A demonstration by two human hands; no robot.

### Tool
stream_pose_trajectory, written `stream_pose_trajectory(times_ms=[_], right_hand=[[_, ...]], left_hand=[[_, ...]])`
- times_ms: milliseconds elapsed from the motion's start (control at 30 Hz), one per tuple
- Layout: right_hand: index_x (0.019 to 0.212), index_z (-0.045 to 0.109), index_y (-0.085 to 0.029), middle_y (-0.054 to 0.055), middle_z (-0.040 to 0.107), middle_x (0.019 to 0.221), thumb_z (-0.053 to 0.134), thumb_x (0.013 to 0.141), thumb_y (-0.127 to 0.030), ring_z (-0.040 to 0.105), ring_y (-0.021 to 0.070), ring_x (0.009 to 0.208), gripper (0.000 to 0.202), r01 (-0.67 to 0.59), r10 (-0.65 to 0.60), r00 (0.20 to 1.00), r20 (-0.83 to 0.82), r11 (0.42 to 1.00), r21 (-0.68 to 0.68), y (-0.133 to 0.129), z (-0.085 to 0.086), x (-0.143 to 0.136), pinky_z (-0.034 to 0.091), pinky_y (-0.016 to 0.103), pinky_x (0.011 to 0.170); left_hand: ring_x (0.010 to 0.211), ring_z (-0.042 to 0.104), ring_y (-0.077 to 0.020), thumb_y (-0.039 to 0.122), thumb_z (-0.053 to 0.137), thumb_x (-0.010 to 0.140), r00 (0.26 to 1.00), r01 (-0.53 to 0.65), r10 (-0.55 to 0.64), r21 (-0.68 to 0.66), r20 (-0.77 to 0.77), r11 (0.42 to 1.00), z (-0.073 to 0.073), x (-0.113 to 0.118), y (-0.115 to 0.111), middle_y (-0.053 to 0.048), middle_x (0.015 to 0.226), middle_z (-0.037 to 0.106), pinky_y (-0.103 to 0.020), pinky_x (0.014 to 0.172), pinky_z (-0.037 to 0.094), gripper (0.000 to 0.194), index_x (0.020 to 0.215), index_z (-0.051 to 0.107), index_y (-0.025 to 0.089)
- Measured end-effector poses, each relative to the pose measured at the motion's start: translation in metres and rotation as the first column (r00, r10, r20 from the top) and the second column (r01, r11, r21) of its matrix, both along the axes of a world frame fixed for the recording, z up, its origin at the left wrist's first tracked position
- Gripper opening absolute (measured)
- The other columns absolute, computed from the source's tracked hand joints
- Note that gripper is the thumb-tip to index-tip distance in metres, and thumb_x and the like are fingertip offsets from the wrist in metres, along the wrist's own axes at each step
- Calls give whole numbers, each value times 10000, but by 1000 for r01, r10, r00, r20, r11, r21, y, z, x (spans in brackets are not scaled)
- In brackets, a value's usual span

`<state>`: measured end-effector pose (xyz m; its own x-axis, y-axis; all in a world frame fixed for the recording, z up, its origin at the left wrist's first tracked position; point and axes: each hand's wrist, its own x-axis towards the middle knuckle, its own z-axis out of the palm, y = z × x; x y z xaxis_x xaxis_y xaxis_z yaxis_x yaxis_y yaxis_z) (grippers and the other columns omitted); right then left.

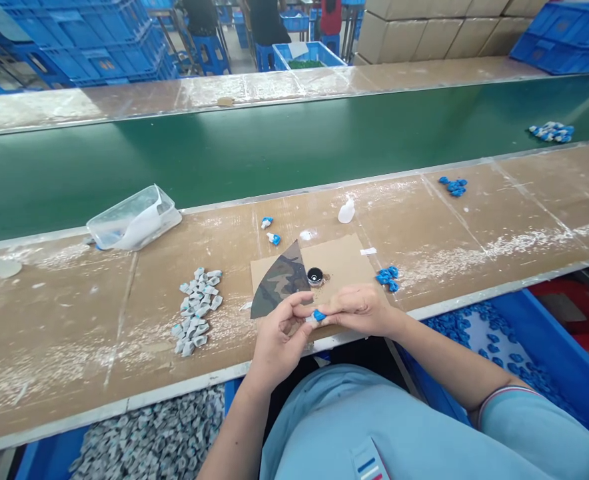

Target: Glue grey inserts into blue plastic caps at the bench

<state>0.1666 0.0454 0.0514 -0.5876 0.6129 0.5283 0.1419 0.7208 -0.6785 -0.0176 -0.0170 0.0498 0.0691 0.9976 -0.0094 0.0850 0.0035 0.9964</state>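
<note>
Close to the bench's front edge, my left hand [285, 333] and my right hand [362, 309] meet around a small blue-and-white piece [318, 315]. The fingers of both are closed on it, and they partly hide it. Just beyond is a small round black-topped pot [315, 277] on a cardboard sheet [342, 257]. A camouflage-patterned fan-shaped sheet [279, 280] lies left of the pot. Several small blue pieces [388, 278] sit beyond my right hand. Two blue-and-white pieces [273, 239] rest past the cardboard. Left of my left hand is a heap of grey-white pieces [197, 310].
A clear plastic container [134, 217] lies at the left, a small white bottle [346, 211] farther back. A green conveyor belt [274, 143] runs behind the bench. Below the front edge are a bin of grey pieces [149, 433] and a blue bin [549, 340]. People sit beyond.
</note>
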Motion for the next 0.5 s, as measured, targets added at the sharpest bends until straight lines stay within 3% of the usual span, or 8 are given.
stream_pose_trajectory(times_ms=[100,233,500], right_hand=[[893,742,-182,34,743,722,597,886,-342,673,98,609,216,109,-112,992,-58,993,-53,-6,-6,-6,538,172,584],[971,730,-198,26,749,751,591,894,-315,685,106,659,198,170,-174,984,-42,982,-81,-12,-15,-9,551,187,628],[1120,653,-171,53,728,798,554,914,-267,681,118,716,248,183,-187,982,19,976,118,-12,-24,-8,559,210,668]], left_hand=[[851,691,-155,212,642,760,986,-102,106,-38,127,994,-2,5,2,-44,871,723,-258,790,542,313,1067,593,186],[794,682,-143,232,693,709,958,-153,182,-140,222,978,-4,12,3,-33,807,711,-245,750,537,309,999,601,181],[675,638,-114,277,780,613,906,-191,307,-367,291,910,-10,17,6,-8,730,687,-235,678,514,388,941,600,171]])
